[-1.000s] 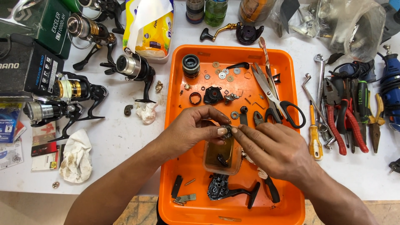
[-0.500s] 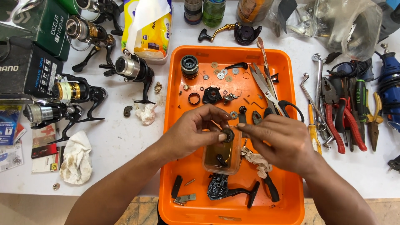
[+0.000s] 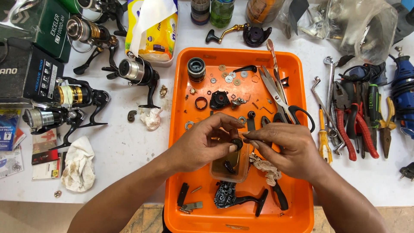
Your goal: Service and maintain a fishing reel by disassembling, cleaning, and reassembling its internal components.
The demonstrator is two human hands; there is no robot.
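Small dark round reel part (image 3: 236, 143) sits pinched between the thumb and fingertips of the left hand (image 3: 206, 144), just left of the frame's centre, above a small clear container (image 3: 230, 167) of brownish liquid that stands in the orange tray (image 3: 297, 69). The right hand (image 3: 282, 149) meets it from the right, its fingertips (image 3: 250, 140) pressed together against the part or just beside it; whether they grip something of their own I cannot tell. A crumpled stained rag (image 3: 266, 166) lies under the right palm. At the tray's lower edge rests a black reel body with its handle (image 3: 239, 197). Washers and a spool (image 3: 196, 69) are scattered in the tray's upper half, with scissors (image 3: 280, 97) toward its right side. Fishing reels (image 3: 133, 71) stand at the upper left of the frame, and red-handled pliers (image 3: 347, 125) lie on the right.
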